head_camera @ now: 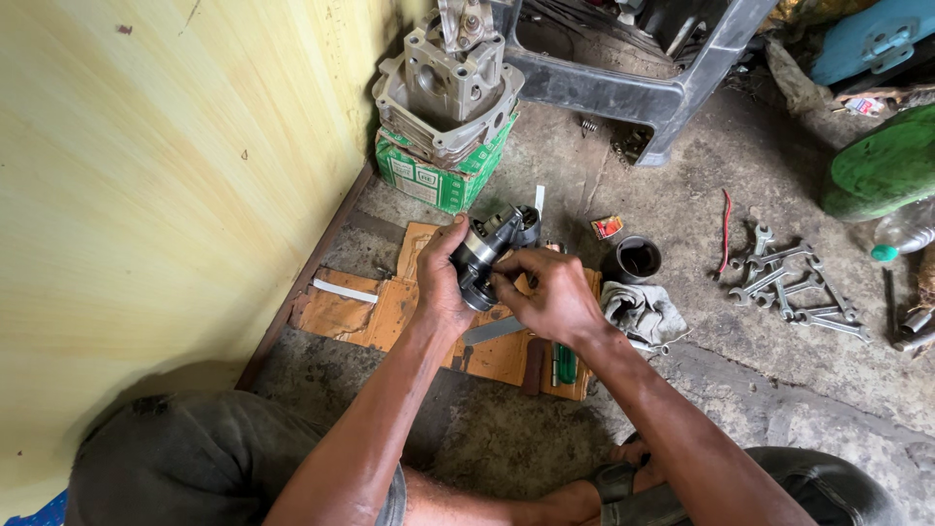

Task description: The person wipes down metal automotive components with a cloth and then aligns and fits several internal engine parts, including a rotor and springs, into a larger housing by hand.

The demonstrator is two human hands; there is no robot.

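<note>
We see the left hand (pixel 440 282) wrapped around a dark cylindrical motor part (pixel 484 255), fingers closed on its body and holding it up above a flattened piece of cardboard (pixel 390 312) on the concrete floor (pixel 740 370). The right hand (pixel 550 292) meets the part from the other side, its fingertips pinched against the lower, ringed end, so both hands grip the same piece. The part is tilted, its narrower end pointing up and away toward a green box (pixel 429 180). On that box sits a grey cylinder block (pixel 443 97), close to the yellow wall (pixel 146 195). Under the hands, on the cardboard, lie a flat metal blade (pixel 492 331) and a green-handled screwdriver (pixel 565 365). Just right of the hands we find a grey rag (pixel 643 312) and, beyond it, a small dark cup (pixel 639 259). Well apart to the right, a cluster of spanners (pixel 794 287) lies on the floor. A grey plastic stool leg (pixel 672 97) stands behind.
</note>
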